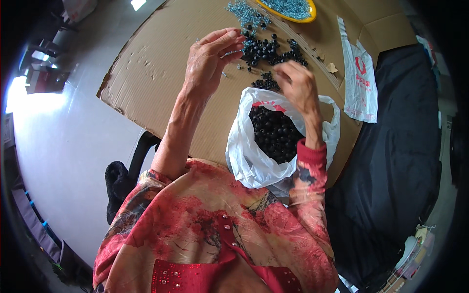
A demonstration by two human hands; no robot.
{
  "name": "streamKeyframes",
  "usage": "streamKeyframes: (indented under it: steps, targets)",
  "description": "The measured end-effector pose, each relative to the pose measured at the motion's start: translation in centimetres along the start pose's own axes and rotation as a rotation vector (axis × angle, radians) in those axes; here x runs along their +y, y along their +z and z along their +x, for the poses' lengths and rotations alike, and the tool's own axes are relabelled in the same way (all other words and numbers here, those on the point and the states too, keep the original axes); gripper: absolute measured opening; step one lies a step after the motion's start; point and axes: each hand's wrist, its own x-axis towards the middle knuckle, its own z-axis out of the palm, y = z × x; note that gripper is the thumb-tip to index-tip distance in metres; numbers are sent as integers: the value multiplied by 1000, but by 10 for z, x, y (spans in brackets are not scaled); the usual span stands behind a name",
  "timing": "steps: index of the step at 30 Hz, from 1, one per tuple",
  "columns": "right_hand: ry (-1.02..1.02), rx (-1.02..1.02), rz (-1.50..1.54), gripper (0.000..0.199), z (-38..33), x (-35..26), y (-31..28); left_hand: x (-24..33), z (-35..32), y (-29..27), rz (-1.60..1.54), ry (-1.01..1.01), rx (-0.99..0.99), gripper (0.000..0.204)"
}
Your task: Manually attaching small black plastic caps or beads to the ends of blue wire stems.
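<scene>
My left hand point(212, 54) is raised over the cardboard, thumb and fingers pinched together; whatever sits between the fingertips is too small to make out. To its right, my right hand point(297, 84) hovers above the far rim of a white plastic bag point(238, 141), its fingers curled together and slightly blurred at the tips. Round black beads point(276, 134) fill the open bag. Loose black beads point(264, 51) lie in a pile just beyond and between both hands. Farther off, small blue beads point(242, 12) are scattered on the cardboard.
A yellow dish point(313, 14) of blue beads stands at the far edge. Brown cardboard point(151, 73) covers the work surface. A flattened white bag point(360, 88) with red print lies at the right, next to black cloth point(391, 146). Grey floor point(88, 122) shows at left.
</scene>
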Motion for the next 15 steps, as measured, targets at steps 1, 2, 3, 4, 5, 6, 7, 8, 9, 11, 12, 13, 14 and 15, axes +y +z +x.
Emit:
streamKeyframes:
  steps: [1,2,3,4,5,6,7,8,9,11,12,13,14,15]
  targets:
    - [37,2,69,8,7,8,11,-1,0,-1,-11,-8,4,30]
    - [35,-1,65,8,12,15,22,-4,1,-1,-15,-7,4,30]
    - [37,-7,84,8,17,22,32,-7,2,-1,-36,-19,4,28]
    - [36,-15,105,9,20,28,42,-8,4,-2,-55,-28,8,26]
    - [33,-19,104,9,22,36,51,-8,5,-4,-58,-27,11,26]
    - [-1,-56,54,9,25,37,57,-8,6,-6,-62,-39,17,25]
    - [-34,-92,2,9,28,38,61,-7,6,-8,-65,-52,23,23]
    - [-31,-112,-14,8,25,38,64,-8,8,-9,-70,-53,27,23]
    - [-34,-118,-13,8,27,38,66,-8,8,-11,-71,-57,31,23]
    - [-99,-114,-106,7,28,39,69,-9,9,-11,-76,-63,36,23]
    - [-100,-117,-106,7,29,40,69,-10,10,-11,-73,-71,38,23]
    - [-103,-109,-86,9,29,41,68,-11,11,-10,-70,-79,38,23]
    - [-104,-100,-66,11,28,41,65,-12,11,-8,-71,-80,36,23]
    - [-103,-98,-69,11,27,39,59,-15,12,-7,-78,-90,24,23]
